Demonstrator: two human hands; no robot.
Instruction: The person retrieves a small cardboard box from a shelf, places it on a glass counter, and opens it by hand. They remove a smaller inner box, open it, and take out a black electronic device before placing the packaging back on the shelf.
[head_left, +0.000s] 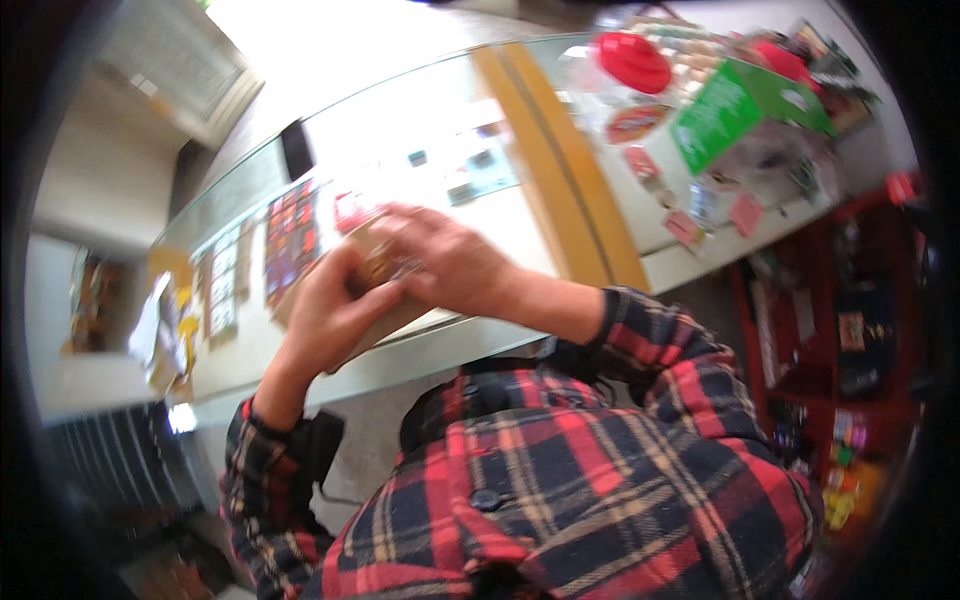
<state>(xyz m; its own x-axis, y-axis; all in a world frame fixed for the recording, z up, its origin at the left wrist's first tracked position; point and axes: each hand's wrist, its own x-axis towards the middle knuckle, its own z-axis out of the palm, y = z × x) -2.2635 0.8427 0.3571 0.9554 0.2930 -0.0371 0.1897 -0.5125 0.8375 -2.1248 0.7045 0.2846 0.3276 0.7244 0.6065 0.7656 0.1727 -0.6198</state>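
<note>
My left hand grips a small tan box, probably cardboard, above a glass-topped counter. Its thumb lies along the near side and its fingers are partly hidden behind the box. My right hand reaches over the box's open top, fingers bent at the rim. Between the hands, golden-brown contents show inside, along with something shiny and clear at the right fingertips. Motion blur hides what these contents are and whether the right fingers pinch any of them.
Beyond the box lies a case of red and dark small packs. A dark phone-like slab rests near the far edge. Yellow-brown strips cross the counter. To the right stand a green box and a red-lidded jar; red shelves are beside me.
</note>
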